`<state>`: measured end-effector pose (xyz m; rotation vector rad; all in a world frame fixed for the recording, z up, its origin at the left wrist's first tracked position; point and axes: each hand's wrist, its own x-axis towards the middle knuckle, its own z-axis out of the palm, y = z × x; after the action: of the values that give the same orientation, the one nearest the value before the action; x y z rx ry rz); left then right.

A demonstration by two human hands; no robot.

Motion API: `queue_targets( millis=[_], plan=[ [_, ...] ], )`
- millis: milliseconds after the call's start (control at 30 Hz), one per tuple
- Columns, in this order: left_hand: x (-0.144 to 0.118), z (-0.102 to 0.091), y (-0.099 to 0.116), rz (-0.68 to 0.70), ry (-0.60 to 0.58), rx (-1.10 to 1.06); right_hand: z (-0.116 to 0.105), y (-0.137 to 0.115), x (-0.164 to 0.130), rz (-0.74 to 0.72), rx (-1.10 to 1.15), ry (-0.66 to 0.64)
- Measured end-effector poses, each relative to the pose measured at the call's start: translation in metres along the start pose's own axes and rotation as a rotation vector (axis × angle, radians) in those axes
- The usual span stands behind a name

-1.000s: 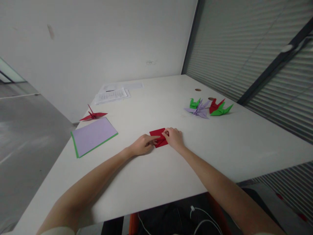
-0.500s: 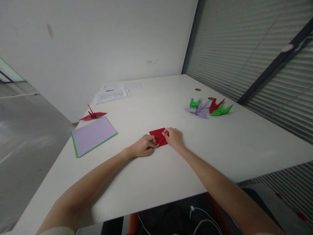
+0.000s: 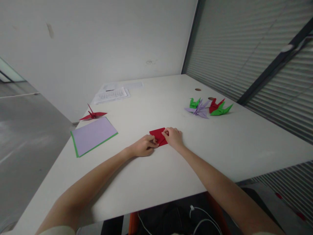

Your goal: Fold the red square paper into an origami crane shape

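Observation:
A folded piece of red origami paper (image 3: 158, 133) lies on the white table between my hands. My left hand (image 3: 144, 145) rests on the tabletop with curled fingers, gripping the paper at its lower left edge. At the upper right edge, my right hand (image 3: 174, 137) pinches the same paper between thumb and forefinger. A diagonal fold line shows on the paper near its lower right; the parts under my fingertips are hidden.
A lilac and green paper stack (image 3: 95, 135) lies at left, with a red paper crane (image 3: 93, 115) behind it. Printed sheets (image 3: 112, 94) lie farther back. At right stand several folded birds, among them a lilac crane (image 3: 199, 109) and a green one (image 3: 221, 110).

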<state>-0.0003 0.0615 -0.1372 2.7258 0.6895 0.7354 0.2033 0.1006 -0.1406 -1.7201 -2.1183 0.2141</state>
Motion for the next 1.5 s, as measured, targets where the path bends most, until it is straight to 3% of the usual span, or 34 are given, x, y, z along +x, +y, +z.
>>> queue_targets(
  millis=[300,600,1133,1500],
  plan=[
    [-0.004,-0.004,-0.003,-0.273,0.000,-0.255,-0.002,-0.002,-0.001,-0.004,-0.016,-0.013],
    [0.001,0.000,0.000,-0.066,-0.008,-0.063,-0.003,-0.002,-0.002,-0.014,-0.014,0.001],
    [0.006,-0.004,0.007,0.037,-0.013,0.010,-0.002,-0.002,-0.001,0.004,-0.020,-0.006],
    [0.003,-0.003,0.004,0.023,-0.055,0.006,-0.002,-0.002,0.000,0.009,-0.009,-0.019]
  ],
)
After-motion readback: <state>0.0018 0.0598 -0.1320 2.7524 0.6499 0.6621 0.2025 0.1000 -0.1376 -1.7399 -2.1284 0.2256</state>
